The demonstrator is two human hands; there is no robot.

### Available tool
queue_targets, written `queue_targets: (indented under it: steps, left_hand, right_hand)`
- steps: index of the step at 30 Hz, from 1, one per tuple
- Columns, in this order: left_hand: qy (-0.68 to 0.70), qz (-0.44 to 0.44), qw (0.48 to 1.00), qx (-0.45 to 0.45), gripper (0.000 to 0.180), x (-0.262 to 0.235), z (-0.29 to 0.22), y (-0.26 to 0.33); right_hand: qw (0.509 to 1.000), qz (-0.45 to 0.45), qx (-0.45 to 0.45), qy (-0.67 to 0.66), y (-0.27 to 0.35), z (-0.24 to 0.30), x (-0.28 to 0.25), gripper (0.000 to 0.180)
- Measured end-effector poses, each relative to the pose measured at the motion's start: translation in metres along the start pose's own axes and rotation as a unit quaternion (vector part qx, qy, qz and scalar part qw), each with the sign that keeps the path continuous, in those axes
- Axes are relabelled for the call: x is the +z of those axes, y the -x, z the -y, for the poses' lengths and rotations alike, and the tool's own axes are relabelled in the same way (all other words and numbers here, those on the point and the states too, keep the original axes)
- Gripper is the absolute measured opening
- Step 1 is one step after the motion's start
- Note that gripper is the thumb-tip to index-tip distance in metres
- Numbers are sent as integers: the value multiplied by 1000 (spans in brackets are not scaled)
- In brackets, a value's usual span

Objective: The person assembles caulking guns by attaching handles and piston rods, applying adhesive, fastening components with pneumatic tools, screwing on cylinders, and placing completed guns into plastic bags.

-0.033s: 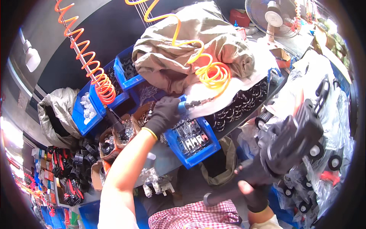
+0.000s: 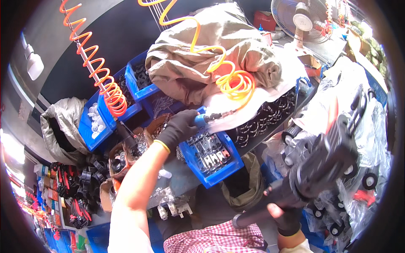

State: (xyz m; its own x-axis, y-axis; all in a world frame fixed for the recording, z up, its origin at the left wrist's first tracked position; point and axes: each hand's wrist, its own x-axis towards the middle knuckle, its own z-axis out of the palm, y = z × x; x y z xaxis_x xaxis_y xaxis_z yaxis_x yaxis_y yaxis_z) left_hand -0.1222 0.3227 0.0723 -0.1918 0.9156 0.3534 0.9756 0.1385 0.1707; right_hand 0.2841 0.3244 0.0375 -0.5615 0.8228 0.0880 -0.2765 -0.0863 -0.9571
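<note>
My left hand, in a black glove, is wrapped round a blue air tool, its metal end joined to a coiled orange-yellow hose. This hand hovers by the far end of a blue bin holding small metal clip-like parts. My right hand, in a dark glove with a bare thumb tip, grips a long black tubular part. The part slants up to the right and widens into a blurred black head. Most of my right fingers are hidden behind it.
A beige cloth bundle lies at the back beside a fan. An orange coiled hose with a black tool hangs at left. Bagged black parts with wheels crowd the right. Cartons of small hardware sit left.
My left hand and the air tool have shifted slightly down, toward the blue bin. The black part in my right hand has moved a little.
</note>
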Motion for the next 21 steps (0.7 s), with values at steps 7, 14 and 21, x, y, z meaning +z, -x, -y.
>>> queue_targets:
  steps: [7, 14, 21]
  left_hand:
    - [228, -2, 961, -154, 45, 17, 41, -13]
    - [-65, -152, 976, 145, 35, 15, -28, -10]
    - [-177, -25, 969, 172, 10, 37, -20, -19]
  right_hand:
    - [936, -6, -61, 348, 17, 0, -23, 38]
    - [899, 72, -116, 416, 6, -7, -20, 43]
    - [945, 99, -8, 313, 8, 17, -4, 45]
